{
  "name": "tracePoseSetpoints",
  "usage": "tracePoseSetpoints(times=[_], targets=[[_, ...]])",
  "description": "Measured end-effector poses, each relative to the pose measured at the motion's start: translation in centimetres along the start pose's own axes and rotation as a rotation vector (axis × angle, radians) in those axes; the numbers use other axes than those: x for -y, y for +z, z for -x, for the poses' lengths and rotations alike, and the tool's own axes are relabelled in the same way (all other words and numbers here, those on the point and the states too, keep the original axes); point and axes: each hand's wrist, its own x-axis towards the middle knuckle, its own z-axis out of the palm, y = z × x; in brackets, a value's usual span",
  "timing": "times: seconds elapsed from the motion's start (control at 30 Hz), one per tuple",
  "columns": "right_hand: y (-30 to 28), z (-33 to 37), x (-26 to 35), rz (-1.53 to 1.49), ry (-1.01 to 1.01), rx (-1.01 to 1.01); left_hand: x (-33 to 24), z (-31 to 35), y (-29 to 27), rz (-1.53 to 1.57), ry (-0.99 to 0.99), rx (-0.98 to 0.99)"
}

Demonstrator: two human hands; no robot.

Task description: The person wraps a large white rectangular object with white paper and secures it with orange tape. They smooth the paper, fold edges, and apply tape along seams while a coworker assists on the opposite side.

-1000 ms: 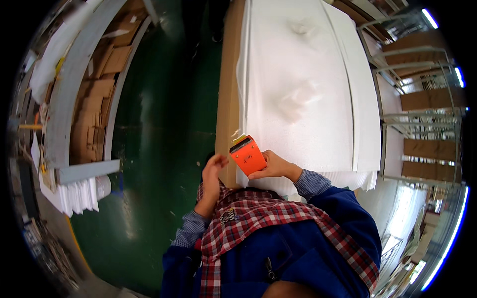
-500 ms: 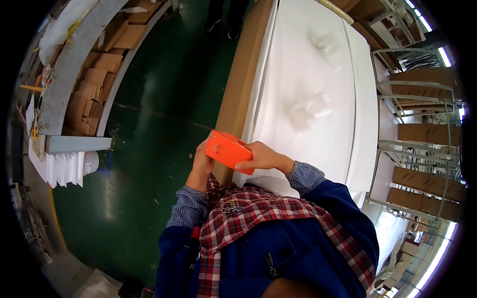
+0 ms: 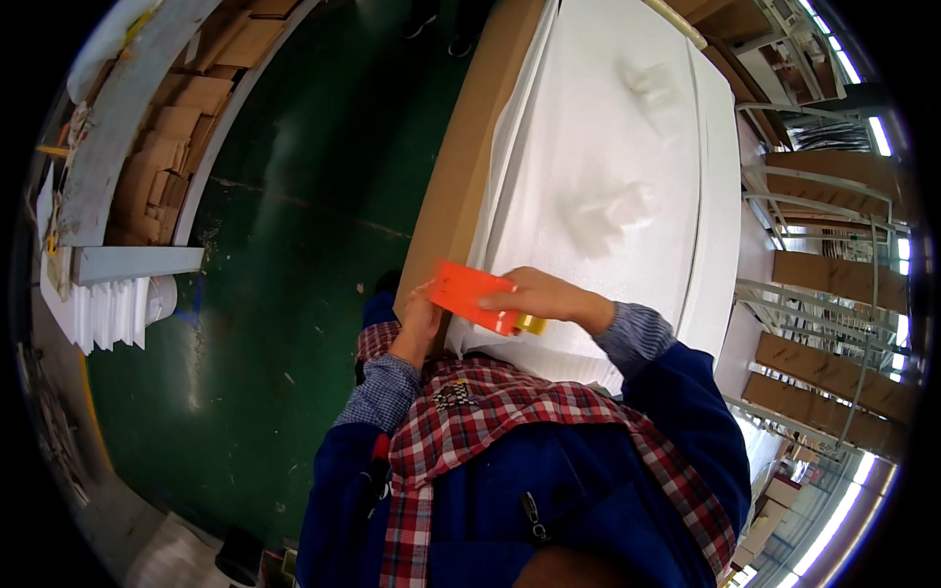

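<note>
Orange dispenser point(image 3: 469, 293) turned; yellow piece point(image 3: 532, 324) now showing.

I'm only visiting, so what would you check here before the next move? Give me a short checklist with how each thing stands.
1. Right hand gripping the orange tool: ok.
2. Left hand gripping it too: cannot tell; it is at the tool's left end, contact partly hidden.
3. Yellow piece secure: cannot tell.
4. White sheet smooth: not ok, rumpled in two places.
5. Other person's shoes well away from the hands: ok.
</note>
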Motion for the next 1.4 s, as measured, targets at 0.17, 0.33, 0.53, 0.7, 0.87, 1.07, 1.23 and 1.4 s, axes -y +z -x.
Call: tracePoseSetpoints(times=[0.17,0.33,0.53,0.7,0.87,1.07,1.23,1.4], targets=[[-3.1,7.3,-0.7,-0.011,0.086,-0.104,1.0,0.0,1.2,0.018,-0.058,-0.059],[-5.0,12.3,-2.5,0.025,0.161,-0.166,1.3,-0.6,1.6,-0.031,-0.099,-0.087],[-5.4,13.7,-6.9,-0.001,0.153,-0.184,1.0,0.2,2.1,-0.373,0.023,-0.161],[-5.1,13.1,-9.7,0.0,0.109,-0.185,0.0,1.9,5.4,-0.865,0.415,-0.279],[-4.4,12.7,-11.9,-0.13,0.012,-0.224,1.0,-0.3,1.6,-1.043,0.239,-0.181],[-3.3,11.6,-14.7,-0.178,-0.07,-0.242,-0.9,5.1,6.7,-1.666,1.177,0.051],[-3.1,10.8,-15.8,-0.318,-0.102,-0.291,0.4,6.6,8.6,-1.824,1.104,0.938],[-2.9,11.1,-15.9,-0.361,-0.168,-0.28,1.1,6.5,8.8,-2.057,1.209,0.866]])
